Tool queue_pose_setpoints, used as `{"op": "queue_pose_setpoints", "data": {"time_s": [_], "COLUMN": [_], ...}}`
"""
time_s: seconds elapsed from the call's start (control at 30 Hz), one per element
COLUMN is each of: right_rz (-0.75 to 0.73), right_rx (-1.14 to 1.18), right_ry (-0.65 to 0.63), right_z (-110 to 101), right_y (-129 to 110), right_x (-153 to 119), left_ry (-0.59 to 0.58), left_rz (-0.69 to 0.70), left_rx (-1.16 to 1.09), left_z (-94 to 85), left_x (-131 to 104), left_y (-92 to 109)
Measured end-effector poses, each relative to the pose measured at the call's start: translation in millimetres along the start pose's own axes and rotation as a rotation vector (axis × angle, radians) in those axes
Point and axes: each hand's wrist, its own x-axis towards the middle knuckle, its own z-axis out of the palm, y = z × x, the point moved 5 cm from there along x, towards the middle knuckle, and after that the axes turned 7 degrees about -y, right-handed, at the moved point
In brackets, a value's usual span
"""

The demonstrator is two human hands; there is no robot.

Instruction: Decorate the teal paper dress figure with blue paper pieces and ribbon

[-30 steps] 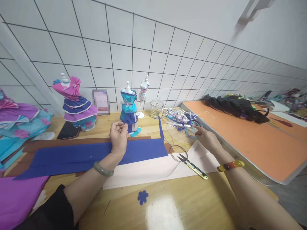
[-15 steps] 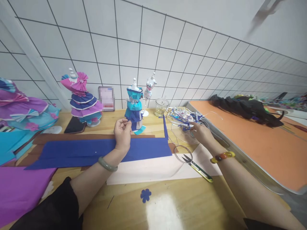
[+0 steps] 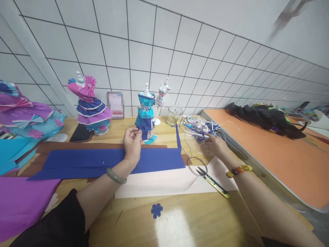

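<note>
My left hand [image 3: 133,144] is closed in a pinch in front of a small dress form [image 3: 145,111] in a turquoise and blue paper dress. What its fingertips hold, if anything, is too small to make out. Over on the right, my right hand [image 3: 217,147] has its fingers pressed together at the edge of a heap of ribbon and paper scraps [image 3: 197,123]; I cannot make out what is between them. Below it, thread snips [image 3: 214,185] lie on a pale pink paper strip [image 3: 159,183]. A blue paper strip [image 3: 84,161] runs beneath my left hand.
A blue paper flower [image 3: 156,210] lies near the front. Two larger dressed forms, one in pink and blue [image 3: 89,106], stand left by a dark phone [image 3: 81,133]. A lidded glass jar [image 3: 174,115] is at the back. An orange board [image 3: 277,157] borders the right.
The view has shifted slightly. My right hand has moved a little at the scraps, while my left hand keeps its pinch by the dress form.
</note>
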Motion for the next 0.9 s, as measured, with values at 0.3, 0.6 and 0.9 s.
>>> {"op": "queue_pose_setpoints", "data": {"time_s": [0.3,0.6,0.9], "right_rz": [0.093,0.026,-0.113], "right_rx": [0.263,0.108,0.033], "right_ry": [0.096,-0.025,0.049], "right_z": [-22,9,32], "right_y": [23,-11,6], "right_x": [-18,-19,-7], "left_ry": [0.014,0.078,0.112], "left_rz": [-0.013,-0.031,-0.100], "left_rx": [0.008,-0.030,-0.073], "left_z": [0.0,-8.2,-9.8], "left_x": [1,4,5], "left_y": [-1,-5,-4]}}
